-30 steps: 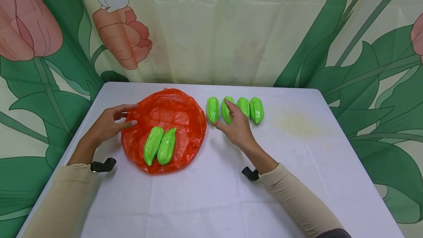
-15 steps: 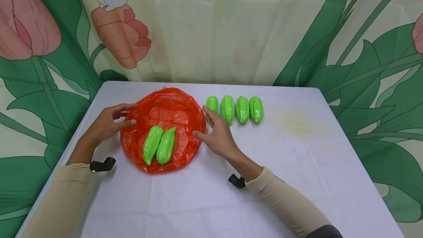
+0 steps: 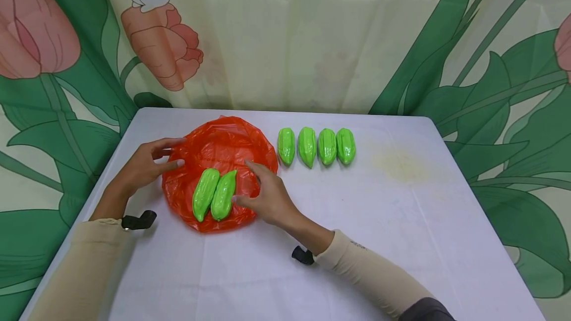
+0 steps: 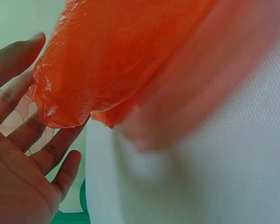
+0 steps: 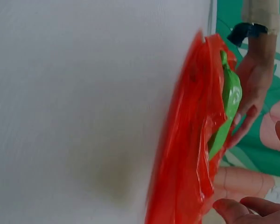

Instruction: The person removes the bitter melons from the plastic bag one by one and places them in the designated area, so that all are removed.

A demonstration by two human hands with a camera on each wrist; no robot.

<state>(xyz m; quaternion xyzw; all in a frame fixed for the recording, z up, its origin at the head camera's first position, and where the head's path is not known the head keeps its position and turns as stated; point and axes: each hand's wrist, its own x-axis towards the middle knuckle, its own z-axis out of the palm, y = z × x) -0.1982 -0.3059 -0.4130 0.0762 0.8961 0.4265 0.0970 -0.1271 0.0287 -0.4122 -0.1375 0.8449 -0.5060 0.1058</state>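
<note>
My left hand (image 3: 144, 167) rests at the left rim of a round red plastic bag (image 3: 250, 137), fingers spread; in the left wrist view the fingers (image 4: 60, 144) lie behind the bag's edge (image 4: 93, 70). Two green vegetable-like pieces lie side by side in the bag, the left one (image 3: 205, 194) and the right one (image 3: 224, 195). My right hand (image 3: 269, 194), holding nothing, is over the bag's right side, its thumb beside the right piece; whether it touches is unclear. The right wrist view shows one green piece (image 5: 231, 98) within the red bag (image 5: 182, 154).
Several green pieces stand in a row right of the bag, from the leftmost (image 3: 286, 146) to the rightmost (image 3: 346, 146). The white table (image 3: 379, 241) ends at a back edge before a curtain (image 3: 285, 38) printed with tulips and a rabbit.
My right hand has moved left and down from the row of green pieces to over the bag, with nothing in it. The left hand has stayed at the bag's left rim.
</note>
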